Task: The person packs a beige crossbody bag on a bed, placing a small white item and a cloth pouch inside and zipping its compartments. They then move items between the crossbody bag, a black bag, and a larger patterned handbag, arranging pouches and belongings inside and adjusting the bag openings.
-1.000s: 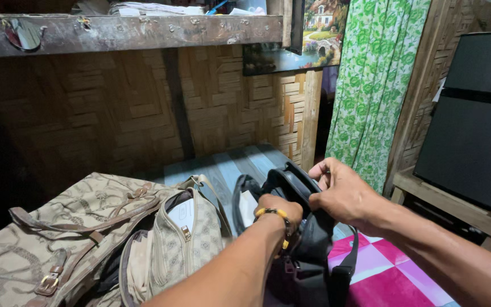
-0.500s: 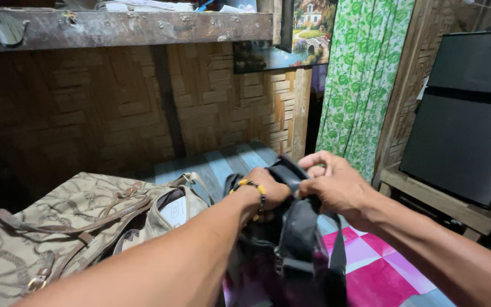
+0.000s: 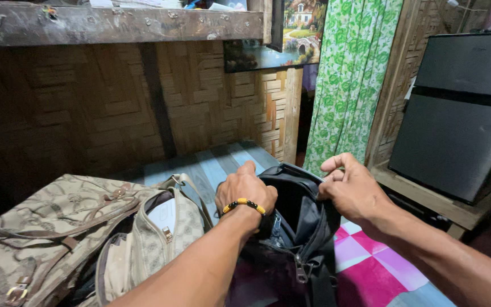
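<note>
A black zippered bag stands in front of me with its top open. My left hand, with a yellow and black bead bracelet on the wrist, grips the left edge of the bag's opening. My right hand pinches the right edge of the same opening and holds it apart. The inside of the bag is dark, and I cannot see what it holds.
A beige patterned bag with brown straps lies at the left, a smaller beige pouch leaning on it. A pink checkered mat lies under the black bag. Woven wall and wooden shelf behind, green curtain, dark appliance at right.
Both hands have shifted on the black bag and pulled its top wider open. The left hand now sits on the left rim. The camera has tilted slightly.
</note>
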